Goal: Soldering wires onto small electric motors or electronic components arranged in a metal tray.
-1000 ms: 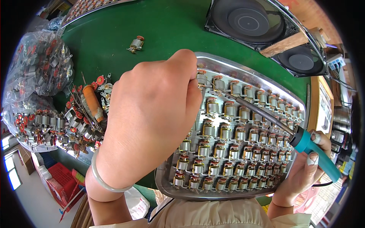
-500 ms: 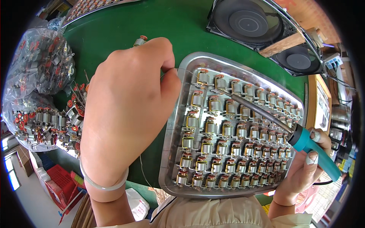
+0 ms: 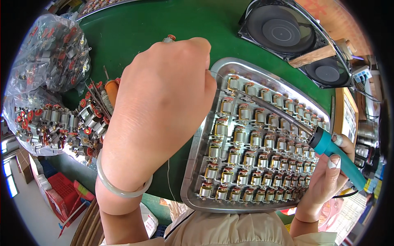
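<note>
My right hand (image 3: 324, 180) grips the teal handle of a soldering iron (image 3: 337, 158), fingertips wrapped in white. Its long metal shaft reaches left over a metal tray (image 3: 189, 180), the tip close to the first part (image 3: 233, 83) of the far row. Rows of small silver cylindrical parts with yellow wire and reddish ends fill that tray. Back up and palm down, my left hand (image 3: 164, 90) is closed beside the tray's far left corner. From its pinched fingers a thin solder wire (image 3: 219, 75) runs toward the same part; the fingertips are mostly hidden.
Clear plastic bags (image 3: 49, 57) of loose similar parts lie at the left, near an orange-handled tool (image 3: 111, 87). One part (image 3: 169, 38) sits beyond my left hand. Black fans (image 3: 281, 30) with a wooden strip stand at the far right. Another filled tray (image 3: 96, 7) is at the back.
The whole scene has shifted slightly right in the picture. Relative to the tray, the iron tip has moved left, from the second part of the far row toward the first. Both hands keep their grip.
</note>
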### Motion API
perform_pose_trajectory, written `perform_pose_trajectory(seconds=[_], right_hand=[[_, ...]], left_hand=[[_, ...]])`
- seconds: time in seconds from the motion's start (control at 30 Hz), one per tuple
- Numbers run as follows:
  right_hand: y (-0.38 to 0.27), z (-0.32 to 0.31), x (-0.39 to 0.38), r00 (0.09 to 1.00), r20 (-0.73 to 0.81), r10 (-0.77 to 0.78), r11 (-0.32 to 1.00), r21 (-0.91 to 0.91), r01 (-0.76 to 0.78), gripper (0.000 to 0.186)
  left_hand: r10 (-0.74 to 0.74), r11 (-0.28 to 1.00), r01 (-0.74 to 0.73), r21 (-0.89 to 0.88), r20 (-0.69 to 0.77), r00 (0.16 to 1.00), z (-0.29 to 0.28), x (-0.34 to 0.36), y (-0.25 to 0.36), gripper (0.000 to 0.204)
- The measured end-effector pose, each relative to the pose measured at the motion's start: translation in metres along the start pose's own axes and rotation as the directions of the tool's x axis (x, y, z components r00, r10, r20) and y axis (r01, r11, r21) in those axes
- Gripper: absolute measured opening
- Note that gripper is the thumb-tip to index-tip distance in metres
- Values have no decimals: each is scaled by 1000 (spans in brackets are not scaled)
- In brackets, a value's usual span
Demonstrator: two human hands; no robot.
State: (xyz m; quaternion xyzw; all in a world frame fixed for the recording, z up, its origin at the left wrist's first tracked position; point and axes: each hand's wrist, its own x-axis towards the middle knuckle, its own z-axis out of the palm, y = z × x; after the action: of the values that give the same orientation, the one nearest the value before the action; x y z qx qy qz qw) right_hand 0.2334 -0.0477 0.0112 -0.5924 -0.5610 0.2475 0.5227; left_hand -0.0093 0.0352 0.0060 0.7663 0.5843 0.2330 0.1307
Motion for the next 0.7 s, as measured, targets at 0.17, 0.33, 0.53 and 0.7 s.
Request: perform_pose_trajectory(seconds=[0.17,0.33,0.53,0.7], right_hand=[[3,-6,-1,989,134,-60,994,94,47,38],[3,-8,0,984,172,-55,993,109,36,38],[5,-10,2,982,178,-57,992,123,36,38],[3,-9,0,986,148,-78,992,114,61,39]], left_hand=[[-7,999,7,37,13,1000,1,0,-1,5],[-9,999,8,31,12,1000,1,0,-1,5],[-21,999,21,31,21,1000,1,0,-1,5],[-17,999,16,32,21,1000,0,-1,0,5]])
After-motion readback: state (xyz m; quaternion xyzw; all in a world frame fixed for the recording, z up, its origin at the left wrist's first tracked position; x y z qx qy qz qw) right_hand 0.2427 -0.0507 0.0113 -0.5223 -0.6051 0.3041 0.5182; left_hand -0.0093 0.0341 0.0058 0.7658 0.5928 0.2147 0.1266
